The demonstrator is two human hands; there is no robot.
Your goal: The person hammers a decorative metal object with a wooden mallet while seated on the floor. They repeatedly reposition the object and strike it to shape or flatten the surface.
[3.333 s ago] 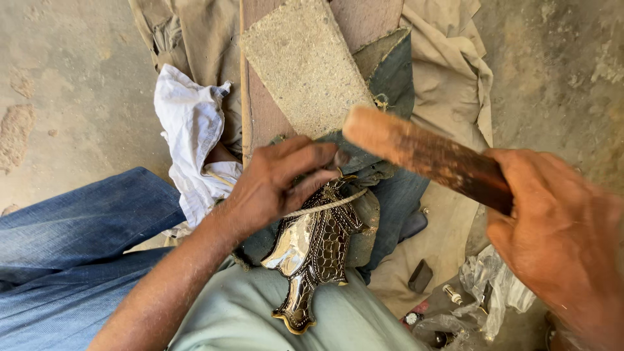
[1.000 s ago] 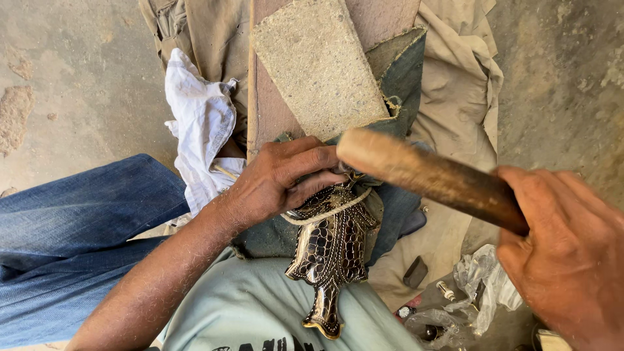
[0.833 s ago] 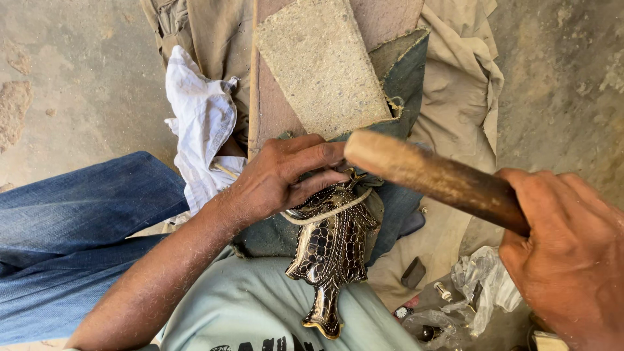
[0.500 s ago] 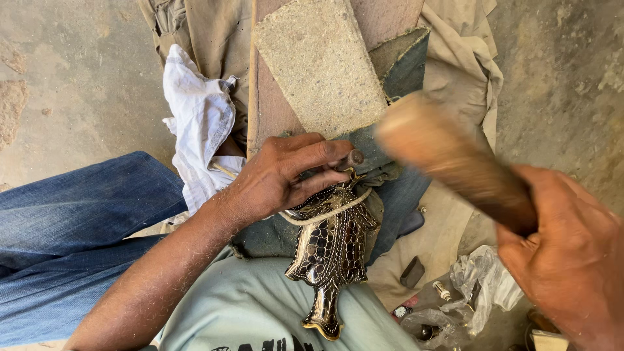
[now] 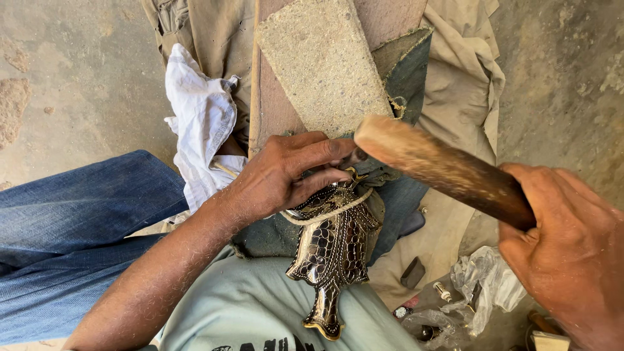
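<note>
The dark, brass-edged ornamental metal piece with a scale-like pattern (image 5: 335, 250) lies in the lower middle of the head view, resting on the person's lap against a folded piece of blue denim (image 5: 396, 195), its long axis running from just under the left fingertips at the centre of the frame down to a flared tip near the bottom edge. The left hand (image 5: 286, 175) comes in from the lower left and lies over the piece's upper end, fingers curled and pressed down on it, with what looks like a small tool pinched at the fingertips, though that is too hidden to be sure; a pale cord (image 5: 331, 211) loops across the piece just below the knuckles. The right hand (image 5: 572, 253) sits at the right edge, fist closed round the dark end of a thick wooden mallet handle (image 5: 445, 172), whose pale, worn end points up-left and hangs just above and right of the left fingertips, so the striking end is nearer the top of the piece than its tail. Above the hands, a rough grey stone block (image 5: 322, 62) leans on a reddish wooden plank (image 5: 270, 110) in the upper middle, over beige cloth (image 5: 465, 78). A white rag (image 5: 201, 123) lies at upper left, the blue-jeaned leg (image 5: 78, 221) at left, and crumpled clear plastic (image 5: 484, 286) with small bits at lower right.
</note>
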